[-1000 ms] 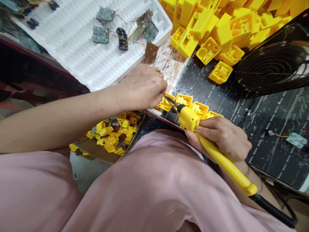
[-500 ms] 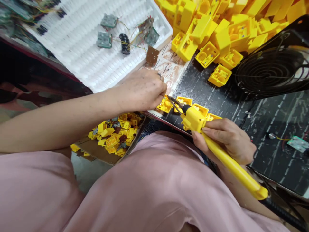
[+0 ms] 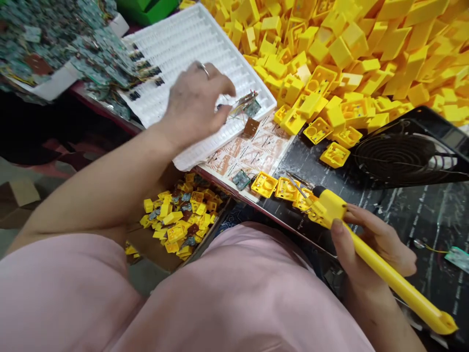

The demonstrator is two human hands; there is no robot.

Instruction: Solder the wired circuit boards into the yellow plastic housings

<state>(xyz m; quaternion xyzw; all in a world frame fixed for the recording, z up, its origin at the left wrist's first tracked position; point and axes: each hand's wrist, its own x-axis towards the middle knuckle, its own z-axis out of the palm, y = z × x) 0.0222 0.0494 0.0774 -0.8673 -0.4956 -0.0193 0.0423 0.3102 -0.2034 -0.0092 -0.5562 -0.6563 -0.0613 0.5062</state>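
My right hand (image 3: 377,244) grips a yellow soldering iron (image 3: 388,274), its metal tip and a thin guide tube pointing left above a row of small yellow plastic cases. The leftmost open case (image 3: 264,184) lies at the bench edge, with a green circuit board (image 3: 241,180) beside it. Over the white foam tray (image 3: 234,54), my left hand (image 3: 200,100) hovers with thumb and fingers apart, holding nothing that I can see. Close to its fingertips are wired circuit boards (image 3: 252,106) on the tray, partly hidden by the hand. A brown board (image 3: 251,127) leans at the tray's edge.
A large heap of yellow cases (image 3: 351,44) fills the back. A black fan (image 3: 406,151) stands at the right. Many circuit boards (image 3: 98,54) are piled at the far left. Below the bench, a cardboard box (image 3: 154,247) holds yellow cases and boards.
My left hand has left the leftmost case and moved up over the foam tray, its fingers opening. The soldering iron has drawn back to the right. The view has shifted, showing more of the heaps.
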